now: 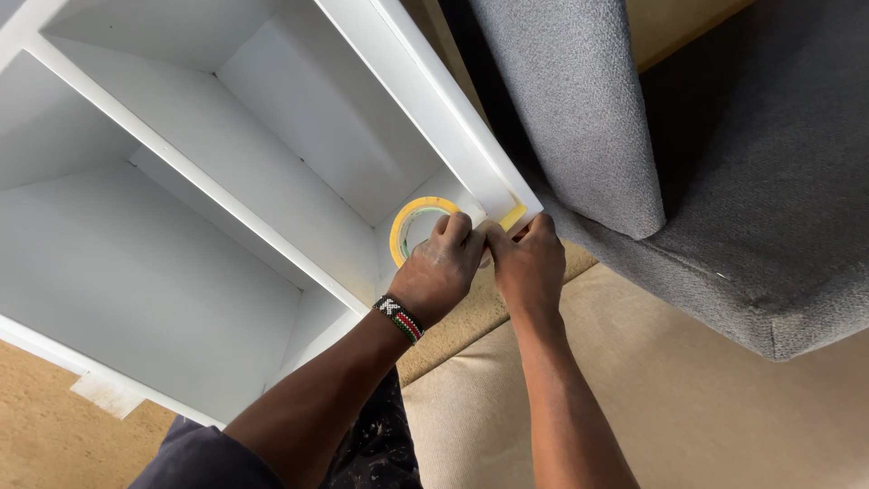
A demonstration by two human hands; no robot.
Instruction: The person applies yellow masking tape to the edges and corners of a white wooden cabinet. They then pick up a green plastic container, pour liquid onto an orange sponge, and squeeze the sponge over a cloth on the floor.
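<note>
Two hands: both are seen from above, brought together at the lower right corner of a white shelf unit [226, 190].
Left hand [441, 272]: closed around a roll of yellow tape [409, 225]; the fingers [455, 228] are curled over the roll's rim, pinching it. A beaded bracelet [399, 318] is worn at the wrist.
Right hand [528, 267]: set just beside the left, knuckles up; the fingertips are pressed together against the corner of the shelf unit's frame. Whether a tape end is pinched under them cannot be told.
Tape roll position: held against the front edge of the frame, over the bottom right compartment, partly hidden by the left hand.
Tape strip [513, 216]: a short yellow piece is seen stuck on the frame's corner, just above the right hand's fingertips.
Shelf unit: white, open-fronted, divided by white panels into compartments.
Surroundings: a grey upholstered sofa [724, 181] is close to the right of the shelf unit; a beige cushion [688, 398] lies below the forearms; tan carpet [45, 426] is seen at lower left, with a pale scrap [107, 394] lying on it.
</note>
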